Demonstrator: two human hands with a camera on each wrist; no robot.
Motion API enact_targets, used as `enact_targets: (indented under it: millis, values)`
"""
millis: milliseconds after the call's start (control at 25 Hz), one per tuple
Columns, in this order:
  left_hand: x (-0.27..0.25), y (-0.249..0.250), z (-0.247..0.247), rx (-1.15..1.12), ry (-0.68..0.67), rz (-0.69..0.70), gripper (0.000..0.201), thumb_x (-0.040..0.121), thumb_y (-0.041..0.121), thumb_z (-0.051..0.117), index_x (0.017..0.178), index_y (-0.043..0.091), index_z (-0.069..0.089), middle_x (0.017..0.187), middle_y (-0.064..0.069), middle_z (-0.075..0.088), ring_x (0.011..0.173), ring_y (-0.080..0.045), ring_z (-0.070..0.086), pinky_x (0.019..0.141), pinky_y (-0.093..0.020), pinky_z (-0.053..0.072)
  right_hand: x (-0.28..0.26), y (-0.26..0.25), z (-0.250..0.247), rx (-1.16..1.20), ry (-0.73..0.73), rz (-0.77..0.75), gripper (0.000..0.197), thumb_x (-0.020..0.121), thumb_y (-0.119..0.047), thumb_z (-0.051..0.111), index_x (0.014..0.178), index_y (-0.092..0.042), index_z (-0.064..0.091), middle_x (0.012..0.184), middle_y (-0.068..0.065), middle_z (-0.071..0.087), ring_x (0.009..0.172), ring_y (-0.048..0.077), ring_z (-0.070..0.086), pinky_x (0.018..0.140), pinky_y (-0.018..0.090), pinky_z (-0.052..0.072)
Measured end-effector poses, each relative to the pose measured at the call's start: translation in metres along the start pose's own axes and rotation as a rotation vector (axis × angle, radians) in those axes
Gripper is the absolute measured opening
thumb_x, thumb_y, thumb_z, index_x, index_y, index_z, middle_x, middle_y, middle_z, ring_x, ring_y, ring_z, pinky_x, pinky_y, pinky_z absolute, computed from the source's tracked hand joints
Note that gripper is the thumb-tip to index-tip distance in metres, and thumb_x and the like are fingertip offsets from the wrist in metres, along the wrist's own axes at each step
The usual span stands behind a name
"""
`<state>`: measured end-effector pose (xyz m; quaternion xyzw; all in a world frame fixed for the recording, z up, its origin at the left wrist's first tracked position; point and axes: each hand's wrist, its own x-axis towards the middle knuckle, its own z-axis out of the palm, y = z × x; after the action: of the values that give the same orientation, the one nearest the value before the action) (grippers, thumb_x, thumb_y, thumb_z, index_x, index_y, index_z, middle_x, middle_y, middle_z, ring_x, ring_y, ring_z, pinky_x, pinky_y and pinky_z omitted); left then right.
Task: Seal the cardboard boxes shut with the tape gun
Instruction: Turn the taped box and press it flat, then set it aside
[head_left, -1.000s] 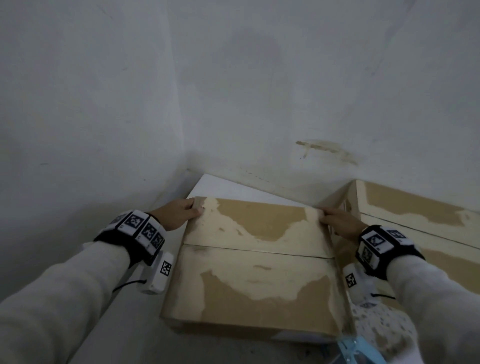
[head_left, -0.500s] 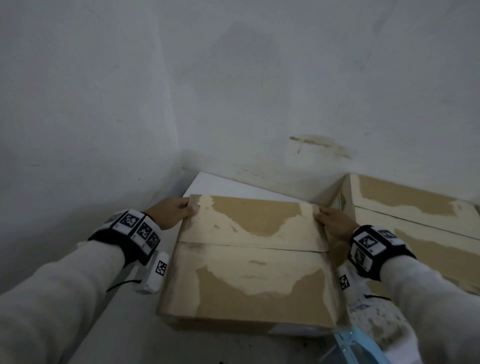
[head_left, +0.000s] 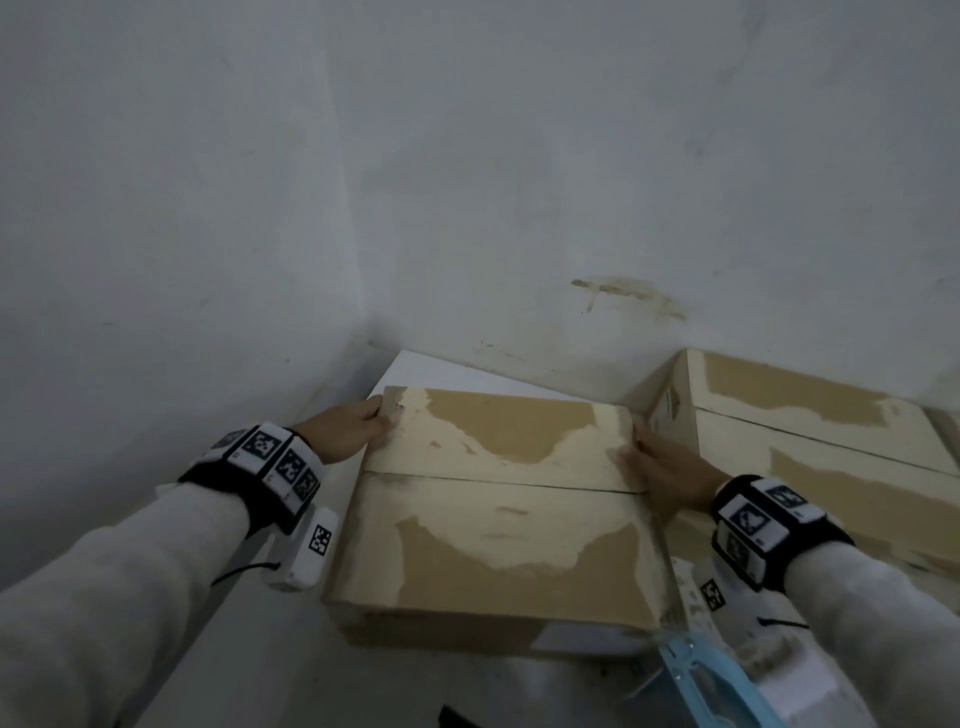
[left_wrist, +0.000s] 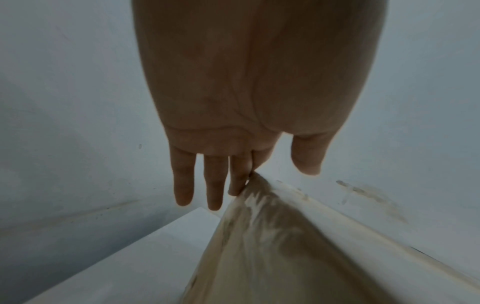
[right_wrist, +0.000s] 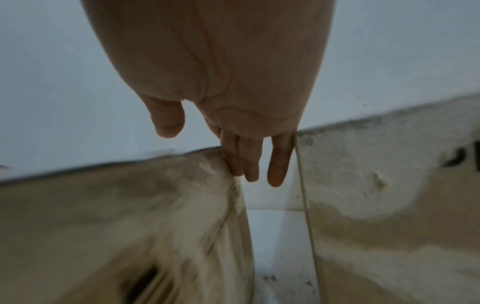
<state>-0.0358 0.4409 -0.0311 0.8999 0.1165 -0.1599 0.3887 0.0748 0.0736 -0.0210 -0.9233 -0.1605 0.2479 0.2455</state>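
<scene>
Box: worn brown cardboard box (head_left: 498, 499), flaps down, centre frame, between both hands.
Left hand (head_left: 345, 431): straight fingers against its left edge.
Right hand (head_left: 667, 460): straight fingers against its right edge.

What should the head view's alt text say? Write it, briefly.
Two hands, left hand and right hand, hold the far sides of a closed, untaped cardboard box on a white table in a wall corner. A second box sits right; a blue tape gun lies near.

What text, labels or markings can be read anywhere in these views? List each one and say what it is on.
No words can be read.
Label on the second box's side: too small.
Dark print on the same box in the right wrist view: cut off, blurred.
Wristbands: square coded markers only.
</scene>
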Motion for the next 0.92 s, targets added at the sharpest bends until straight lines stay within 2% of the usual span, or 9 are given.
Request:
enact_targets:
  millis: [120,240,320,400,520,640,720,840,920]
  values:
    - [-0.019,-0.008,0.013,0.040,-0.058,-0.044,0.091,0.082,0.072,0.037,0.152,0.024,0.004,0.157,0.004,0.019,0.142,-0.016,0.028,0.118,-0.037,0.022,-0.033,-0.003,0.016,0.025,-0.029,0.010,0.068,0.097,-0.040,0.036,0.150,-0.011,0.006,0.158,0.004,0.014,0.145,0.023,0.017,0.115,0.031,0.015]
    - [-0.039,0.002,0.037,-0.013,-0.077,-0.009,0.075,0.097,0.039,0.039,0.149,0.018,-0.012,0.150,0.016,-0.001,0.134,0.001,0.012,0.110,-0.019,0.016,-0.048,-0.005,0.036,0.154,0.022,-0.032,0.069,0.098,-0.034,0.039,0.150,-0.011,0.000,0.160,0.003,0.004,0.146,0.018,0.007,0.113,0.025,0.011]
    - [-0.041,0.005,0.046,-0.066,-0.044,0.023,0.073,0.098,0.028,0.039,0.148,0.017,-0.013,0.150,0.016,-0.003,0.132,0.002,0.009,0.104,-0.014,0.017,-0.047,-0.007,0.047,0.194,0.094,-0.059,0.068,0.097,-0.033,0.040,0.149,-0.009,0.003,0.159,0.005,0.006,0.145,0.017,0.010,0.109,0.022,0.011]
    - [-0.038,0.004,0.045,-0.066,-0.018,0.085,0.076,0.097,0.030,0.043,0.148,0.017,-0.012,0.156,0.008,-0.004,0.137,0.000,0.006,0.105,-0.015,0.013,-0.041,-0.010,0.051,0.220,0.161,-0.088,0.065,0.097,-0.030,0.041,0.148,-0.007,0.008,0.157,0.007,0.013,0.144,0.018,0.014,0.105,0.020,0.012]
    - [-0.027,0.001,0.033,-0.040,-0.047,0.119,0.107,0.077,0.066,0.053,0.148,0.019,-0.012,0.154,0.009,-0.002,0.138,-0.001,0.002,0.111,-0.020,0.008,-0.022,-0.011,0.049,0.236,0.160,-0.057,0.069,0.097,-0.035,0.041,0.149,-0.007,0.004,0.159,0.007,0.010,0.146,0.020,0.011,0.113,0.027,0.009]
    - [-0.013,0.009,0.016,-0.014,-0.066,0.107,0.120,0.067,0.067,0.064,0.149,0.020,-0.011,0.158,0.006,-0.002,0.146,-0.012,0.006,0.116,-0.030,0.011,0.000,-0.010,0.044,0.190,0.159,-0.044,0.073,0.096,-0.040,0.039,0.149,-0.010,0.000,0.160,0.007,0.003,0.147,0.020,0.007,0.116,0.031,0.007]
    - [-0.010,0.019,0.008,-0.009,-0.085,0.076,0.138,0.049,0.080,0.064,0.149,0.020,-0.009,0.156,0.011,0.000,0.143,-0.008,0.008,0.117,-0.033,0.012,0.006,-0.012,0.042,0.178,0.163,-0.046,0.072,0.096,-0.039,0.040,0.150,-0.010,0.001,0.160,0.006,0.005,0.146,0.021,0.009,0.116,0.032,0.008]
    - [-0.020,0.024,0.012,0.025,-0.057,0.042,0.108,0.076,0.054,0.064,0.149,0.019,-0.008,0.158,0.006,-0.002,0.146,-0.012,0.004,0.117,-0.032,0.011,0.000,-0.013,0.040,0.201,0.171,-0.071,0.073,0.095,-0.036,0.046,0.149,-0.010,0.004,0.159,0.007,0.009,0.145,0.022,0.012,0.115,0.033,0.011]
    - [-0.032,0.014,0.020,0.008,-0.008,0.075,0.110,0.070,0.062,0.065,0.150,0.022,0.000,0.158,0.004,0.008,0.147,-0.016,0.009,0.117,-0.034,0.016,-0.010,-0.011,0.042,0.224,0.179,-0.080,0.079,0.093,-0.039,0.049,0.150,-0.012,0.001,0.160,0.005,0.006,0.146,0.021,0.009,0.116,0.036,0.011]
